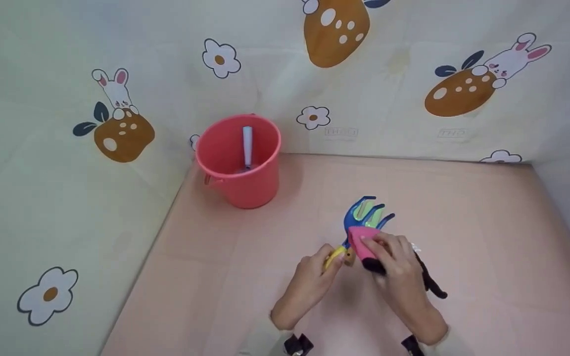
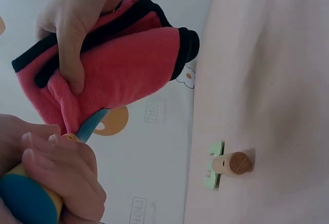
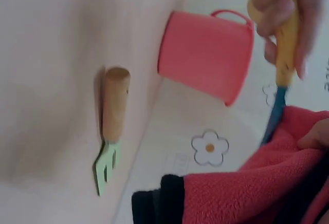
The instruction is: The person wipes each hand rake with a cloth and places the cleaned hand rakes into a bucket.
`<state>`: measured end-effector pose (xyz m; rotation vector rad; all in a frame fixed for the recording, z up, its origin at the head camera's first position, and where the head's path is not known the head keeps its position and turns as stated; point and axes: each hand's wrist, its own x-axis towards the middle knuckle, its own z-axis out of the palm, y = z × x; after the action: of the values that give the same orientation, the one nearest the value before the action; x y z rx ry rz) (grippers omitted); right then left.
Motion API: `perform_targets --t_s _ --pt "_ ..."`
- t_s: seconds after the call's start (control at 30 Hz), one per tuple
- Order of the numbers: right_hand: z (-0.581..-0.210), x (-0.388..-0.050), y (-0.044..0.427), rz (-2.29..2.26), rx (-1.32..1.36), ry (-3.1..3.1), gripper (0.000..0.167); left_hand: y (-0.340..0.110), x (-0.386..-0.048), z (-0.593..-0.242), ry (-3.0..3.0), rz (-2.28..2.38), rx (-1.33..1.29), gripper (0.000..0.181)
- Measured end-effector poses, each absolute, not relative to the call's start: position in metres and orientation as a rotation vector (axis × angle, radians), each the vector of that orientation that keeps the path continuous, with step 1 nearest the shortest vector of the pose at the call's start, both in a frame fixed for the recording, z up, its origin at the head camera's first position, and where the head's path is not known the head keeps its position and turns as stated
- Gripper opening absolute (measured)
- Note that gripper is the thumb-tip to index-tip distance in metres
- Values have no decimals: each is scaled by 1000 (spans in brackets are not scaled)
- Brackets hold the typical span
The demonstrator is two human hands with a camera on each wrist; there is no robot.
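Observation:
My left hand [image 1: 309,277] grips the yellow handle [image 3: 287,44] of a hand rake with blue tines [image 1: 354,215], raised above the table. In my right hand [image 1: 399,262] is a folded pink cloth [image 2: 123,70] with black edging, its thumb pressed into the fabric. The cloth touches the rake's blue neck [image 3: 275,113] just past the handle and hides part of it. Below the rake lies a small light-green hand fork with a wooden handle [image 3: 115,100]; the head view shows it partly covered by the rake.
A red bucket [image 1: 253,190] stands at the back left of the table [image 1: 206,277], with a pale-handled tool [image 1: 248,143] inside. Beside my right hand is a long black thing [image 1: 433,284], partly hidden. Printed fabric walls [image 1: 265,89] enclose the table at the back and sides.

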<state>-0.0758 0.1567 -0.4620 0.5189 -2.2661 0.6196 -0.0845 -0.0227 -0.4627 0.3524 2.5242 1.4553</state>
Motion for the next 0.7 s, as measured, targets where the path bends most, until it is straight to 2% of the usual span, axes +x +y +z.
perform_targets --t_s 0.2,0.7 --pt "-470 -82 148 583 540 -2341 55 -19 -80 -465 2511 1446 368 31" --pt "-480 -97 149 551 537 -2319 49 -14 -70 -465 2668 1187 395 35"
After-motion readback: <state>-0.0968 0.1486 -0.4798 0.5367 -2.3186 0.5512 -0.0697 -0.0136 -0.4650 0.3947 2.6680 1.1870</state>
